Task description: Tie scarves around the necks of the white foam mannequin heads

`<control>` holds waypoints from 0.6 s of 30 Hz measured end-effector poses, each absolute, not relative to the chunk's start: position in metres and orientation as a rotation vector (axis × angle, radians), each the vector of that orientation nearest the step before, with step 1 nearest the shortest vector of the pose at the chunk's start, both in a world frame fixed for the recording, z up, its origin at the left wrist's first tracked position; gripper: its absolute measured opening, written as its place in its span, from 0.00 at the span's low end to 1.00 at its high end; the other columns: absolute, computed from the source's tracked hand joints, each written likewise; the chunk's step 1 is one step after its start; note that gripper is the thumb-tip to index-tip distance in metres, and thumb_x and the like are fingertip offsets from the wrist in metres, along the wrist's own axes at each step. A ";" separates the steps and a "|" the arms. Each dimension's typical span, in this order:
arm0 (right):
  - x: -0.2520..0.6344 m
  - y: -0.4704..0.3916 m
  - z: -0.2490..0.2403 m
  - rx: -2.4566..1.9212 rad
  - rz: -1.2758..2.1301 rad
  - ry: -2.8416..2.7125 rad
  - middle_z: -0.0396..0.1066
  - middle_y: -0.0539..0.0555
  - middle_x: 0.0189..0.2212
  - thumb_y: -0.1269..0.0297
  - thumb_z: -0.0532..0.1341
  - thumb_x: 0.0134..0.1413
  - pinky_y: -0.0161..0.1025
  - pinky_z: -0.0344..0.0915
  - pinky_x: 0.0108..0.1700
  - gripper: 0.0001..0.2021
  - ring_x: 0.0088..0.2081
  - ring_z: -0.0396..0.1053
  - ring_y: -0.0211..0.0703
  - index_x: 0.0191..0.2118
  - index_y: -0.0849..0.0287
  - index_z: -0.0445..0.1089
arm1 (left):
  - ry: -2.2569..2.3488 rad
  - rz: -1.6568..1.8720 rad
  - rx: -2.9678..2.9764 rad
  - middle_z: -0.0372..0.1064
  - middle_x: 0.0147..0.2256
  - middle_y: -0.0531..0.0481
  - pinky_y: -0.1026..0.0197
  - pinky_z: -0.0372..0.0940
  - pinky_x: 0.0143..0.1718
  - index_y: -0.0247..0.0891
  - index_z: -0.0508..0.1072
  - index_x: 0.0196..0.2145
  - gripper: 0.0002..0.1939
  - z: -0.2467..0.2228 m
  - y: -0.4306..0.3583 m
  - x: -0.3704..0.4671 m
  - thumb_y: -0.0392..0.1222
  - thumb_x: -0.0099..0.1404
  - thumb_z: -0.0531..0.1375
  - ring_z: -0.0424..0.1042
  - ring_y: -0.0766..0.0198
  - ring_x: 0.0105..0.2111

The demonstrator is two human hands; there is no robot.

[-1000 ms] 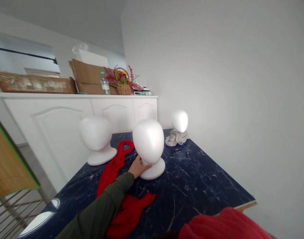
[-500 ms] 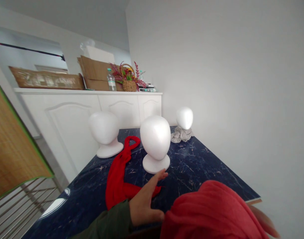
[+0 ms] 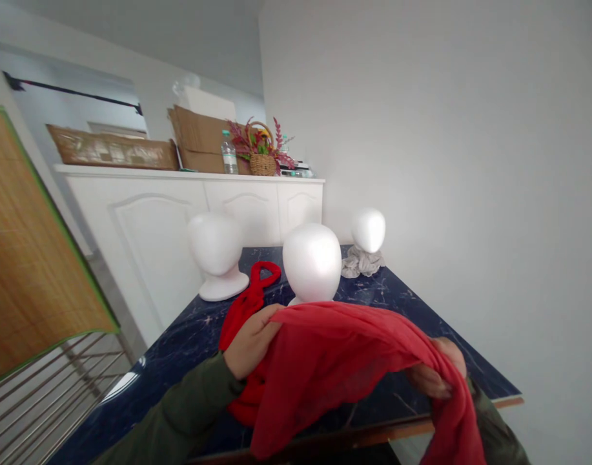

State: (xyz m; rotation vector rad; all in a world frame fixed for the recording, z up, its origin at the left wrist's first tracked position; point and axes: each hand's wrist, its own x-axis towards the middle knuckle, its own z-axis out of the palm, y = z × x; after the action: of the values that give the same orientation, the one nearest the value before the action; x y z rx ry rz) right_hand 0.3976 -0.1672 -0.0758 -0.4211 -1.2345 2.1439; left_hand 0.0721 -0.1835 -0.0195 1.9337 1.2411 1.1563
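A light red scarf (image 3: pixel 339 336) is stretched between my two hands above the front of the table. My left hand (image 3: pixel 253 341) pinches its left end, with one part hanging down. My right hand (image 3: pixel 436 371) is closed around the other side, where the cloth drapes over and falls. Just behind the scarf stands a white foam head (image 3: pixel 312 261), its base mostly hidden. Another foam head (image 3: pixel 217 248) stands to the left. Between them a brighter red cloth (image 3: pixel 242 310) lies on the table, partly behind my left hand.
A third foam head (image 3: pixel 369 229) stands at the back right with a grey cloth (image 3: pixel 362 261) around its base. The dark blue marbled table (image 3: pixel 402 303) meets the wall. White cabinets (image 3: pixel 160 226) stand behind; a metal rack (image 3: pixel 58 387) is at left.
My left hand was open and apart from the scarf; now it grips one end. The bunched scarf has been raised and spread out, and my right hand has come into fuller view.
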 end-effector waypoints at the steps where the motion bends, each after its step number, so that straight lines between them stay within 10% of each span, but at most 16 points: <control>1: 0.395 -0.167 -0.074 -0.339 2.174 -1.253 0.44 0.44 0.03 0.46 0.53 0.40 0.23 0.45 0.07 0.24 0.05 0.44 0.25 0.10 0.62 0.58 | 1.258 1.187 1.930 0.69 0.37 0.49 0.61 0.59 0.41 0.35 0.69 0.39 0.18 -0.017 -0.181 0.070 0.47 0.60 0.47 0.66 0.59 0.38; 9: 0.385 -0.163 -0.070 -0.445 2.043 -1.181 0.51 0.46 0.07 0.53 0.57 0.39 0.24 0.47 0.09 0.17 0.08 0.45 0.25 0.17 0.64 0.63 | 1.169 1.248 1.446 0.70 0.39 0.47 0.55 0.62 0.41 0.34 0.65 0.46 0.23 -0.009 -0.171 0.074 0.48 0.56 0.48 0.67 0.54 0.41; 18: 0.396 -0.140 -0.060 -0.249 2.088 -1.055 0.43 0.41 0.07 0.57 0.58 0.44 0.24 0.36 0.09 0.14 0.09 0.35 0.23 0.19 0.64 0.65 | 0.596 0.274 1.372 0.73 0.32 0.50 0.57 0.64 0.39 0.35 0.73 0.34 0.20 -0.028 -0.199 0.069 0.52 0.48 0.59 0.71 0.55 0.35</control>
State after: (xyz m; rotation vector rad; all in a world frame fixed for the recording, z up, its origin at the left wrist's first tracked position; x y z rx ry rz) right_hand 0.3957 -0.1397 -0.0604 -0.2494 -1.0546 2.0882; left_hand 0.0685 -0.1989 -0.0277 1.3721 0.5958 0.2743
